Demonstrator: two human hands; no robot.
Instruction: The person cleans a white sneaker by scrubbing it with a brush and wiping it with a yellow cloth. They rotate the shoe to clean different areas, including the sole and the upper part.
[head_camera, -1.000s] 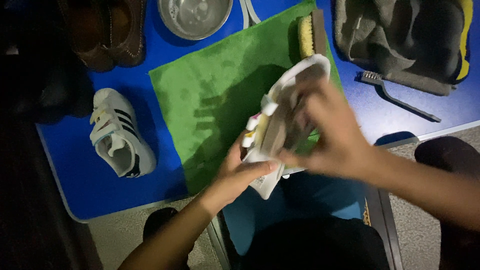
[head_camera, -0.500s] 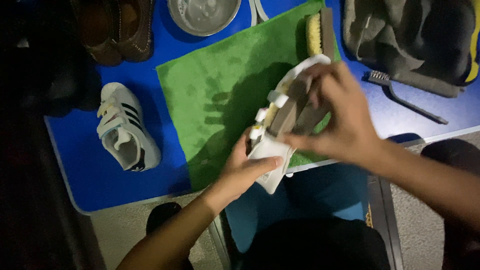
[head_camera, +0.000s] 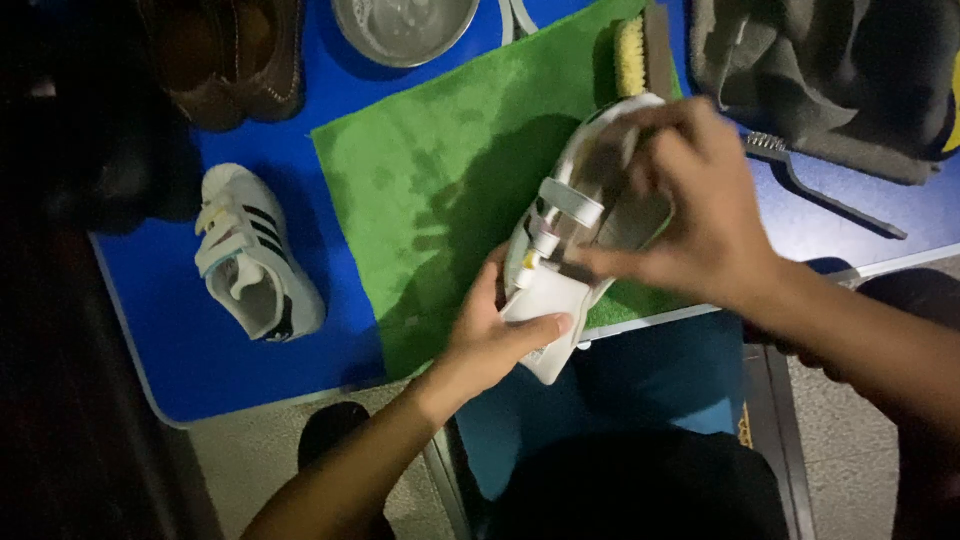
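Observation:
I hold a small white strap-fastened sneaker (head_camera: 575, 205) above the near edge of a green towel (head_camera: 450, 190). My left hand (head_camera: 495, 335) grips the shoe's heel end from below, thumb across it. My right hand (head_camera: 690, 215) covers the upper and the toe end, with the fingers curled over the side and into the opening. The matching white sneaker (head_camera: 255, 260) with dark stripes lies on the blue table (head_camera: 180, 340) to the left, apart from both hands.
A metal bowl (head_camera: 405, 25) stands at the far edge. A yellow-bristled brush (head_camera: 640, 50) rests on the towel's far corner. A dark slim brush (head_camera: 820, 185) and a grey folded cloth (head_camera: 830, 70) lie at the right. Brown shoes (head_camera: 225, 55) sit far left.
My hands have shifted slightly on the sneaker, and the right hand now covers more of its upper. The view has drifted a little.

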